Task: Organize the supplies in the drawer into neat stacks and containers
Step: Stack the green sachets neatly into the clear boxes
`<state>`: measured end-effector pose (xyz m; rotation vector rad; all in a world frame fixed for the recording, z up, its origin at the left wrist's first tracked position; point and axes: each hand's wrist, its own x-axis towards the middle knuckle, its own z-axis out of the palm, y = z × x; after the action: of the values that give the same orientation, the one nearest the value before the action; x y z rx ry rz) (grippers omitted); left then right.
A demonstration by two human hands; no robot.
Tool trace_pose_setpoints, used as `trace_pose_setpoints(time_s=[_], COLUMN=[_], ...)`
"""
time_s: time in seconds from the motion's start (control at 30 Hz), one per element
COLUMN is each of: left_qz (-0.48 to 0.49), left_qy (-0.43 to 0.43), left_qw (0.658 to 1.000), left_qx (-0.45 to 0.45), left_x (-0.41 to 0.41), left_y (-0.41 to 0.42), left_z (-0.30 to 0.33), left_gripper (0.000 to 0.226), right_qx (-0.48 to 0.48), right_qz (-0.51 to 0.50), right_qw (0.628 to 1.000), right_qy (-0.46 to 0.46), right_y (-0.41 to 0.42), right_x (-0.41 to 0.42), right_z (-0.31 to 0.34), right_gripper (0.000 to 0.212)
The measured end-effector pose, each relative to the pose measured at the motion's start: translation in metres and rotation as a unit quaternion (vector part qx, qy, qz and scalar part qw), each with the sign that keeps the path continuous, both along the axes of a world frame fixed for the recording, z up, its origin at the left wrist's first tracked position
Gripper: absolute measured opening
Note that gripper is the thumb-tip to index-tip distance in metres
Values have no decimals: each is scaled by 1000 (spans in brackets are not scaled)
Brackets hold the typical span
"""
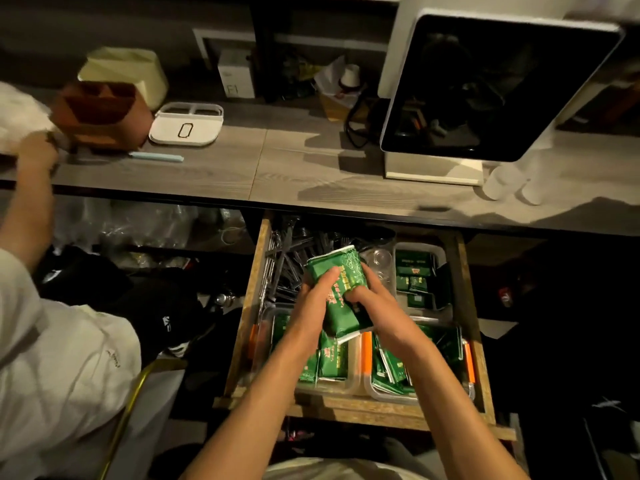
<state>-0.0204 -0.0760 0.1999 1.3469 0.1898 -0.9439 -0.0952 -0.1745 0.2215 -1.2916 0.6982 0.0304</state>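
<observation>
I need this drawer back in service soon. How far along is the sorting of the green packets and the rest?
Partly done. Green packets already fill the two clear containers at the drawer's front, and smaller ones sit in the back right tray. In hand: the left hand and right hand grip a bundle of green packets above the drawer. Left: the dark cutlery at back left lies jumbled.

left hand (313, 303) + right hand (375, 306) | hold green packets (334, 282) | over drawer (465, 306)
</observation>
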Motion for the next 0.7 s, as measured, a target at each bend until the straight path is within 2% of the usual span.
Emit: trace_pose_setpoints(time_s=[0.03, 0.13, 0.2, 0.27, 0.33, 0.4, 0.47, 0.53, 0.6, 0.7], left_qz=[6, 53, 42, -2, -26, -49, -91, -125, -133, -99], left_qy=[10, -16, -39, -84, -139, -184, -201, -203, -188, -107], left_qw=[1000, 997, 997, 995, 989, 981, 975, 971, 973, 989], left_qx=[-24, -45, -56, -45, -31, -31, -27, -8, 3, -6], left_x=[3, 13, 18, 22, 26, 30, 27, 18, 7, -6], left_y=[3, 8, 6, 4, 4, 5, 3, -1, -7, -17], left_z=[4, 17, 28, 36, 44, 49, 52, 55, 59, 64], left_gripper=[68, 41, 30, 17, 12, 15, 24, 27, 20, 14], right_qx=[6, 29, 47, 57, 62, 58, 50, 45, 39, 20], right_qz=[18, 66, 65, 22, -65, -161, -216, -227, -237, -254], right_qw=[1000, 997, 997, 998, 996, 985, 975, 973, 970, 967], right_qy=[2, 7, 3, -2, -3, -7, -17, -22, -27, -29], right_y=[-1, -7, -10, -12, -17, -24, -32, -34, -31, -20], right_x=[-1, -7, -13, -18, -22, -25, -28, -30, -29, -25], right_z=[4, 17, 24, 31, 36, 40, 45, 50, 53, 53], right_gripper=[46, 34, 37, 34, 42, 59, 54, 44, 39, 34])
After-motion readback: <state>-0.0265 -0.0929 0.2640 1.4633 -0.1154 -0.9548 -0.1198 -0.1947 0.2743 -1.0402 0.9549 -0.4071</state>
